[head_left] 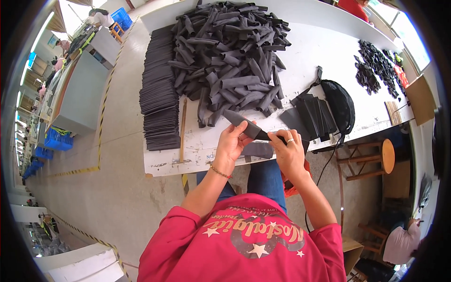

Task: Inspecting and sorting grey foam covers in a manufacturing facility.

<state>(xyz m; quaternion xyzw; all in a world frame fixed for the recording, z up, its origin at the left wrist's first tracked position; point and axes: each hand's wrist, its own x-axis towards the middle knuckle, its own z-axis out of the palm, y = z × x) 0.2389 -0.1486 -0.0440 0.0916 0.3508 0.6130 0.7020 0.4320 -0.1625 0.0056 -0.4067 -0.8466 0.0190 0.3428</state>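
Note:
In front of me, over the table's near edge, my left hand (232, 143) is closed round a dark grey fabric sleeve (238, 123). My right hand (289, 152) pinches a black piece at the sleeve's right end; whether that piece goes inside the sleeve is hidden by the fingers. Under my hands another grey fabric sleeve (258, 150) lies at the table edge. Just beyond them rises a big loose heap of dark grey sleeves (230, 61). Flat black pieces (312, 115) lie fanned out right of my hands, beside a black pouch (339, 105) with a strap.
A long, neat stack of flat dark pieces (159, 89) lines the left of the white table (310, 51), with a wooden stick (182, 131) beside it. Black scraps (371, 68) lie far right. A wooden stool (387, 156) stands right; co-workers sit farther off.

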